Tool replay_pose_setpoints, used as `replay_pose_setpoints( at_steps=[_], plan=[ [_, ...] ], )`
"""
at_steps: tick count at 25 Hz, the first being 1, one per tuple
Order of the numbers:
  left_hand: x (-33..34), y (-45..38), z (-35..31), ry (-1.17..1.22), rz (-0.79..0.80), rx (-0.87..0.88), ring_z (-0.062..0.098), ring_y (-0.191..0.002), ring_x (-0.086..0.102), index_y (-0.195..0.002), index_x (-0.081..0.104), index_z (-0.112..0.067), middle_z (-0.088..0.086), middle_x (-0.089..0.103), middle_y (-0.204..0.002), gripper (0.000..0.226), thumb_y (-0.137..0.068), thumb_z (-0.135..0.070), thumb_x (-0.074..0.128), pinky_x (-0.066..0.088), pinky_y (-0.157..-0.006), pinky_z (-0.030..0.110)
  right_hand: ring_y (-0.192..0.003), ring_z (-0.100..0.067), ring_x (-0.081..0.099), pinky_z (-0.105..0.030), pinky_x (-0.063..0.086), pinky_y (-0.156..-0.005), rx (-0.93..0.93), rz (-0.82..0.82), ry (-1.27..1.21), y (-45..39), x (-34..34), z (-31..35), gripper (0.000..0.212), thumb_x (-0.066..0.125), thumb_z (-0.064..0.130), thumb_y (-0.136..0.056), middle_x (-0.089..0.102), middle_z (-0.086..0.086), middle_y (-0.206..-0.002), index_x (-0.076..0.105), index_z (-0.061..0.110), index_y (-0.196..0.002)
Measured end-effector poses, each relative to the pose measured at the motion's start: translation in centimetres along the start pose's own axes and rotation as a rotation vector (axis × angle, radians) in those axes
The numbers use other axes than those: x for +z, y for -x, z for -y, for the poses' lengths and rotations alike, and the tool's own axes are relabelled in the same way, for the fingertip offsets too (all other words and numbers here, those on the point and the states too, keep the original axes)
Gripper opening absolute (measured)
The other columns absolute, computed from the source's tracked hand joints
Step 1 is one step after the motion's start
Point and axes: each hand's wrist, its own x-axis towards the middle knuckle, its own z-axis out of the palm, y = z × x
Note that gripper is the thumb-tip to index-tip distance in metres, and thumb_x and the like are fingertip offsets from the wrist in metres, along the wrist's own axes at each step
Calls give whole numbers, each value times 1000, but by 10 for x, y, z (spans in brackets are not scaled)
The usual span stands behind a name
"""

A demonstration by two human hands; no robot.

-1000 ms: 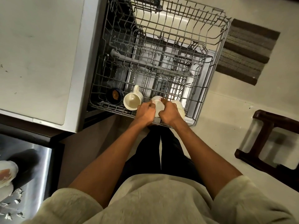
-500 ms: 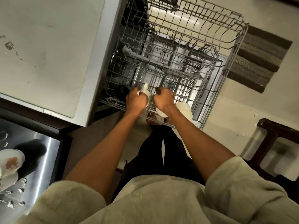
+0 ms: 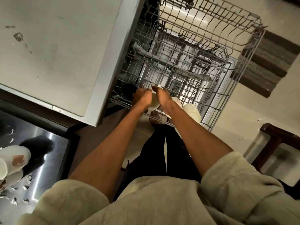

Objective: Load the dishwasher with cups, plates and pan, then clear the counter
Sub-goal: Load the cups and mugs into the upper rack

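Observation:
The dishwasher's upper wire rack (image 3: pixel 227 98) is pulled out in front of me. At its near edge my left hand (image 3: pixel 140 98) and my right hand (image 3: pixel 164 97) both curl round a cream mug (image 3: pixel 154 102), one on each side, and its handle pokes up between them. A dark cup (image 3: pixel 129 90) sits just left of my left hand. Two more white cups (image 3: pixel 177 101) (image 3: pixel 193 112) lie in the rack to the right of my right wrist. The fingertips of both hands are hidden behind the mug.
A grey counter top (image 3: pixel 48 46) lies left of the rack. A steel sink (image 3: pixel 43 153) at lower left holds stained white dishes (image 3: pixel 15 159) and scraps. A striped rug (image 3: pixel 267 65) and a dark wooden chair (image 3: pixel 274 140) stand to the right.
Both hands moved left along the rack's near edge, from the middle white cup to the cream mug. The right hand let go of the white cup and joined the left on the mug.

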Motion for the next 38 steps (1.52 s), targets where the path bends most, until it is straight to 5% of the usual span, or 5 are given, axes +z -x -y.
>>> replay_pose_setpoints(
  at_steps=[8, 19, 28, 32, 38],
  plan=[
    [-2, 10, 13, 237, -22, 43, 17, -84, 67, -97, 72, -14, -1, 72, -91, 19, -97, -25, 56, 50, -61, 26, -97, -25, 63, -39, 56, -83, 41, -225, -70, -1, 1, -13, 59, 77, 37, -81, 64, -10, -114, 47, 13, -125],
    [-11, -2, 21, 618, 201, -133, 25, -102, 64, -102, 65, -13, 11, 69, -113, 13, -89, -11, 64, 56, -77, 39, -107, -33, 66, -52, 53, -99, -45, 257, -553, 27, -41, -14, 28, 55, 14, -92, 70, -15, -116, 60, 6, -118],
    [-14, 2, 34, 606, 283, -129, 25, -113, 63, -105, 68, -13, 9, 70, -118, 29, -78, -13, 77, 54, -90, 38, -105, -29, 63, -48, 54, -99, -54, 220, -543, 29, -47, -19, 17, 51, 6, -98, 69, -14, -110, 62, 2, -110],
    [-4, 14, 32, 635, 197, -74, 14, -91, 69, -106, 66, -14, -1, 73, -99, 37, -73, -7, 81, 53, -69, 24, -75, -21, 69, -33, 58, -58, -188, 64, -311, 30, -46, -17, 9, 58, 7, -100, 73, -8, -90, 67, 6, -97],
    [16, 17, 30, 155, -218, 198, 17, -114, 50, -127, 51, -16, 1, 53, -126, 88, -52, -28, 97, 47, -94, 31, -94, -15, 68, -26, 58, -83, -444, -262, 123, 29, -42, -15, 30, 65, -9, -83, 74, -6, -107, 75, 5, -108]
  ],
)
